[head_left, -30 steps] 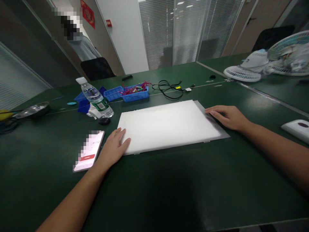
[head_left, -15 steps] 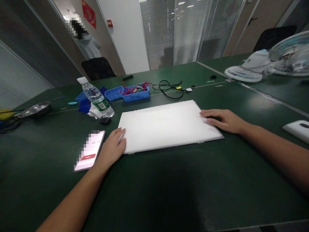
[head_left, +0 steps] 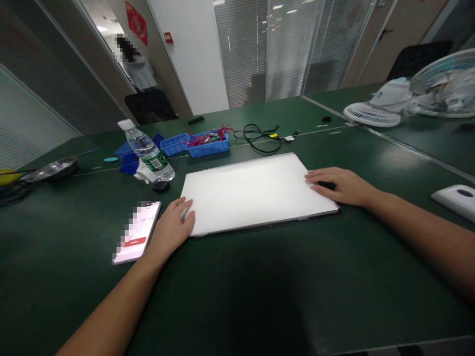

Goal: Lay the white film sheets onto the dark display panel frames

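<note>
A thin white rectangular sheet (head_left: 248, 193) lies flat on the green table, with a narrow dark edge showing beneath it along the near side and lower right corner. My left hand (head_left: 172, 223) rests at its left edge, thumb and fingers apart and touching the sheet. At the right edge, my right hand (head_left: 343, 185) has its fingers stretched out, tips on the white surface and thumb spread below them. Neither hand is closed round anything. Just left of my left hand lies a phone (head_left: 138, 232) with a lit screen.
Beyond the sheet are a water bottle (head_left: 146, 151), a black mouse-like object (head_left: 161, 186), a blue tray (head_left: 210, 149) of red wires and a coiled black cable (head_left: 260, 138). White fan parts (head_left: 389, 104) stand far right. A person (head_left: 141, 71) is in the background.
My right hand has shifted slightly left, and the sheet's right edge has moved left with it. More dark edge shows at the lower right corner. My left hand stays in place.
</note>
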### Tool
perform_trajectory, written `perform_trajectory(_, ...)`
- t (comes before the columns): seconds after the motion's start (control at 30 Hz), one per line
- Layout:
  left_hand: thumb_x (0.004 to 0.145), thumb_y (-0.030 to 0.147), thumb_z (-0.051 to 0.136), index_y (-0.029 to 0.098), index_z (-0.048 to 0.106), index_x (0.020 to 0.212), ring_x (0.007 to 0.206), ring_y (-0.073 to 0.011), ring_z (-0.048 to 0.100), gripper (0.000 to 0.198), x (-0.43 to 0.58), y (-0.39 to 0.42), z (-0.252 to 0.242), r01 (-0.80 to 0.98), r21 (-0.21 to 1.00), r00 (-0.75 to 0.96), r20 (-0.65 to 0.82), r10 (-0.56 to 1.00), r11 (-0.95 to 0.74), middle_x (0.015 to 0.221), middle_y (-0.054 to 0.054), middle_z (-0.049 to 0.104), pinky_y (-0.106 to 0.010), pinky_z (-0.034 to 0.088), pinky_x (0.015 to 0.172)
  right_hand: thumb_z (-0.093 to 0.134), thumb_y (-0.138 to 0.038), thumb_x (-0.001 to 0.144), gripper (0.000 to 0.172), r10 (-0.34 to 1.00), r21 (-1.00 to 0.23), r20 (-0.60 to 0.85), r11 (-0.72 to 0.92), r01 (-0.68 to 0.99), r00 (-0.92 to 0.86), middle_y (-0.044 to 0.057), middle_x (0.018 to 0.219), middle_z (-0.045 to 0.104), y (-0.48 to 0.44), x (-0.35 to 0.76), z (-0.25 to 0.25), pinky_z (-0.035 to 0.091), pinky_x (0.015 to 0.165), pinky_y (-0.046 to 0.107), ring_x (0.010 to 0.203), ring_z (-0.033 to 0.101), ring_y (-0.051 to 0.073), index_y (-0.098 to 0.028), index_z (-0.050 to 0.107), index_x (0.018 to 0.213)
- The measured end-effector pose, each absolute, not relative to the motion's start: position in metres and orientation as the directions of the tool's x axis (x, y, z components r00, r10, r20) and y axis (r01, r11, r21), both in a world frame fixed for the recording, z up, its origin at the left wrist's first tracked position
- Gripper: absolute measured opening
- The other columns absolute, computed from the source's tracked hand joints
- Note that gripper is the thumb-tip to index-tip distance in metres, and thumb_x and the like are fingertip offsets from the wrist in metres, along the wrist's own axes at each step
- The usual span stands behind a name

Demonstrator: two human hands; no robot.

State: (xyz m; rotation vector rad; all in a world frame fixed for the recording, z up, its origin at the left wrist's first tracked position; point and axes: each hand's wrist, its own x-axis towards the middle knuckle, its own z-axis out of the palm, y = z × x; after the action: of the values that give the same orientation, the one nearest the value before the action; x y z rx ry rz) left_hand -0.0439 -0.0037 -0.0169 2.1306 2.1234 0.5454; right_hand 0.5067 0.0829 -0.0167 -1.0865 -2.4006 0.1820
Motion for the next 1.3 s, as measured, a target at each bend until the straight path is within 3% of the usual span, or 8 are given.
perform_trajectory(0.13, 0.102, 0.047, 0.046, 0.012, 0.072, 0.146, 0.145, -0.0364, 0.063, 0.063, -0.041, -0.004, -0.014, 0.957, 0.289, -0.031, 0.174, 0.984, -0.021, 0.162, -0.016, 0.060, -0.051, 0.049, 0.126, 0.069, -0.043, 0.099, 0.025, 0.698, -0.271, 0.418, 0.707, 0.653, -0.582, 0.001, 0.124, 0.082, 0.080, 0.506, -0.014, 0.060, 0.109, 0.053, 0.118, 0.077, 0.028, -0.033, 0.088, 0.111)
perform_trajectory(0.37, 0.102, 0.047, 0.046, 0.012, 0.073, 0.145, 0.144, -0.0373, 0.064, 0.061, -0.041, -0.005, -0.013, 0.960, 0.278, -0.013, 0.181, 0.983, -0.038, 0.162, -0.017, 0.061, -0.053, 0.049, 0.125, 0.068, -0.047, 0.100, 0.030, 0.653, -0.213, 0.439, 0.743, 0.634, -0.617, 0.005, 0.120, 0.082, 0.076, 0.508, -0.006, 0.060, 0.104, 0.049, 0.114, 0.077, 0.029, -0.030, 0.085, 0.119)
perform_trajectory(0.5, 0.103, 0.048, 0.046, 0.012, 0.072, 0.145, 0.146, -0.0369, 0.061, 0.062, -0.042, -0.006, -0.014, 0.951, 0.305, -0.010, 0.180, 0.984, -0.046, 0.162, -0.017, 0.060, -0.052, 0.048, 0.126, 0.074, -0.052, 0.095, 0.048, 0.625, -0.229, 0.366, 0.779, 0.584, -0.689, 0.009, 0.129, 0.080, 0.067, 0.495, 0.002, 0.057, 0.107, 0.053, 0.117, 0.074, 0.033, -0.031, 0.079, 0.138)
perform_trajectory(0.67, 0.102, 0.048, 0.047, 0.014, 0.072, 0.145, 0.148, -0.0366, 0.060, 0.060, -0.044, -0.006, -0.015, 0.946, 0.320, -0.012, 0.176, 0.984, -0.046, 0.162, -0.016, 0.059, -0.053, 0.047, 0.126, 0.081, -0.063, 0.088, 0.076, 0.590, -0.230, 0.255, 0.807, 0.544, -0.766, 0.011, 0.156, 0.066, 0.060, 0.476, -0.001, 0.046, 0.120, 0.063, 0.141, 0.062, 0.039, -0.035, 0.067, 0.157)
perform_trajectory(0.9, 0.104, 0.051, 0.046, 0.014, 0.072, 0.145, 0.147, -0.0375, 0.059, 0.061, -0.046, -0.006, -0.015, 0.941, 0.328, 0.018, 0.177, 0.984, -0.077, 0.162, -0.018, 0.059, -0.055, 0.045, 0.127, 0.087, -0.060, 0.083, 0.074, 0.594, -0.287, 0.231, 0.799, 0.529, -0.771, 0.008, 0.159, 0.064, 0.059, 0.481, -0.003, 0.049, 0.120, 0.062, 0.143, 0.062, 0.040, -0.038, 0.071, 0.152)
perform_trajectory(1.03, 0.102, 0.061, 0.048, 0.011, 0.071, 0.146, 0.148, -0.0407, 0.057, 0.070, -0.042, -0.010, -0.005, 0.971, 0.236, -0.022, 0.206, 0.978, -0.028, 0.161, -0.022, 0.057, -0.056, 0.043, 0.128, 0.086, -0.066, 0.082, 0.074, 0.578, -0.249, 0.222, 0.812, 0.528, -0.785, 0.008, 0.158, 0.065, 0.056, 0.479, 0.003, 0.049, 0.118, 0.065, 0.140, 0.063, 0.042, -0.037, 0.073, 0.149)
perform_trajectory(1.17, 0.103, 0.070, 0.039, 0.007, 0.070, 0.147, 0.135, -0.0474, 0.064, 0.083, -0.042, -0.015, 0.006, 0.989, 0.063, -0.139, 0.155, 0.978, 0.131, 0.145, -0.028, 0.066, -0.062, 0.051, 0.115, 0.075, -0.075, 0.088, 0.074, 0.796, -0.197, 0.372, 0.570, 0.797, -0.478, 0.015, 0.148, 0.070, 0.059, 0.482, -0.005, 0.051, 0.115, 0.068, 0.134, 0.066, 0.044, -0.028, 0.074, 0.146)
perform_trajectory(1.3, 0.103, 0.077, 0.032, 0.009, 0.076, 0.137, 0.127, -0.0511, 0.068, 0.088, -0.043, -0.017, 0.014, 0.977, -0.028, -0.212, 0.053, 0.976, 0.214, 0.144, -0.030, 0.068, -0.063, 0.057, 0.100, 0.078, -0.079, 0.084, 0.081, 0.912, -0.307, 0.401, 0.229, 0.924, -0.093, 0.018, 0.112, 0.081, 0.068, 0.500, -0.025, 0.058, 0.104, 0.069, 0.111, 0.075, 0.045, -0.021, 0.074, 0.140)
